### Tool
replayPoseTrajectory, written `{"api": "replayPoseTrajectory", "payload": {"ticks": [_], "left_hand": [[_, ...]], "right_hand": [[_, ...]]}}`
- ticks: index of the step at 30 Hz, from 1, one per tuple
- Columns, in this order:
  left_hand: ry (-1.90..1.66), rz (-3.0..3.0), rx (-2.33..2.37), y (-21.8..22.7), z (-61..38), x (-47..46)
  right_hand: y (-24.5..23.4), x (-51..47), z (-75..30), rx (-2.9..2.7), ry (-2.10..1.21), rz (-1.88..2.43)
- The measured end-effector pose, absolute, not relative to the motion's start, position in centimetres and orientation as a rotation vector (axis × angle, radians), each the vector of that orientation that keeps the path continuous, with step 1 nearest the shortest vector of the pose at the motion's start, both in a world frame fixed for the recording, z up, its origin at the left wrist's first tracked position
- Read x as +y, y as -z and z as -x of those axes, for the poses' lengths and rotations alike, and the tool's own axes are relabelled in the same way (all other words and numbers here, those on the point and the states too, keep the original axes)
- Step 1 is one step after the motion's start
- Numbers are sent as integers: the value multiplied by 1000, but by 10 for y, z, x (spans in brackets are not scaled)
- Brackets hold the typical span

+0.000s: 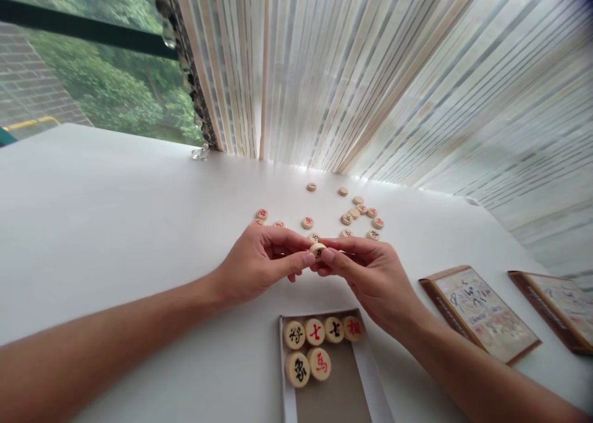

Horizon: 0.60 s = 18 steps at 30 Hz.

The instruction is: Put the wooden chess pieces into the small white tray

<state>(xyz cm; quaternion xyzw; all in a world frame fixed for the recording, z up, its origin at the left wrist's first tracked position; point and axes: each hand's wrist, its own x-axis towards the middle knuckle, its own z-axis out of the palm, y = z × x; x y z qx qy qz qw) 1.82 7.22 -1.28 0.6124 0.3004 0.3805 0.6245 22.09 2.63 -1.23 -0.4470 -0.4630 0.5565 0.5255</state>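
Both my hands meet above the white table (pixel 115 225), pinching one round wooden chess piece (pixel 317 250) between their fingertips. My left hand (pixel 262 262) grips it from the left with thumb and forefinger. My right hand (pixel 370 275) grips it from the right. Just below them lies a shallow open box (pixel 370 373) holding several wooden discs (pixel 315 332) marked with red or black characters, laid in two rows at its far end. Beyond my hands, several more loose chess pieces (pixel 354 214) lie scattered on the table.
Two flat brown-edged box parts with printed pictures, one (pixel 479 312) and another (pixel 563 305), lie at the right. A striped curtain (pixel 393 71) hangs behind the table. A window (pixel 83 71) at the left shows trees. A small clear object (pixel 200 154) sits at the table's back edge.
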Motion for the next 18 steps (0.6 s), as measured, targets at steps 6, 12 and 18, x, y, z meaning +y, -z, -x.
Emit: {"api": "replayPoseTrajectory", "payload": {"ticks": [6,12,18], "left_hand": [[-923,-1403,632,9,-18,69],[-950,-1396,636,6,-19,67],[-954,-1431,664,7,-20,64]], "right_hand": [[8,22,-220,-1137,-1301,1025],[6,21,-217,-1180,-1246,1001],[9,20,-217,-1159,-1228,1028]]}}
